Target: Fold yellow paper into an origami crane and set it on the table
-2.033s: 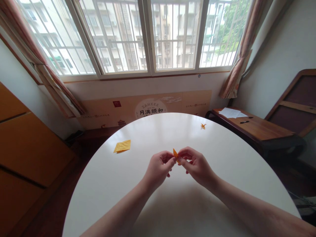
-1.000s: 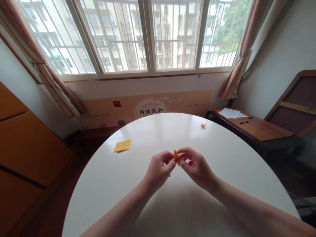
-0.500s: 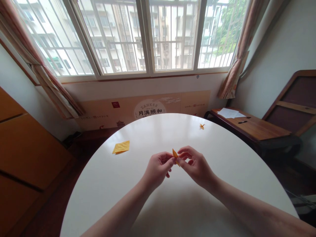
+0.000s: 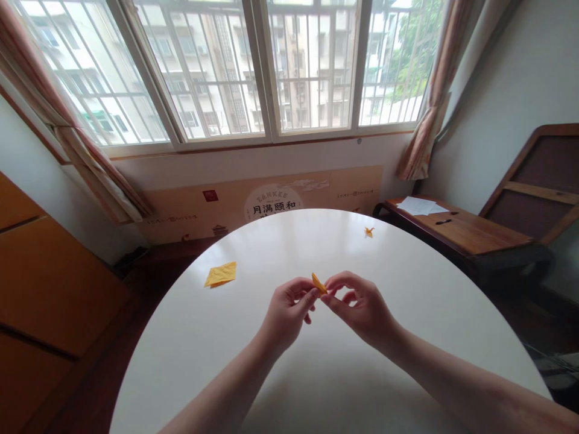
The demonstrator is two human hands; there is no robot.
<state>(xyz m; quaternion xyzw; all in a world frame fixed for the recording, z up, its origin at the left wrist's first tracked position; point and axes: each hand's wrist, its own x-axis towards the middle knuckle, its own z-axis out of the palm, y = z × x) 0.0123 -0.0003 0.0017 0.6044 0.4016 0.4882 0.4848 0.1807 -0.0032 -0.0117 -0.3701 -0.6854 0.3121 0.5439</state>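
Note:
Above the middle of the white round table [image 4: 190, 343], a small piece of folded orange paper [image 4: 318, 283] is pinched between my two hands. My left hand [image 4: 290, 310] grips its left side between thumb and fingers. On the other side, the thumb and index finger of my right hand [image 4: 357, 304] close on its right end. One pointed tip of the paper stands up between the hands; its lower part is hidden by my fingers.
Yellow paper sheets [image 4: 221, 275] lie at the table's left. A small folded orange paper crane [image 4: 369, 232] stands near the far right edge. Beyond is a wooden bench [image 4: 479, 232] with white papers [image 4: 420, 205] and a dark pen-like object [image 4: 444, 222].
The folded paper has tilted further to the left, and its lower tip no longer shows below my fingers. My right thumb and fingers have shifted slightly on it.

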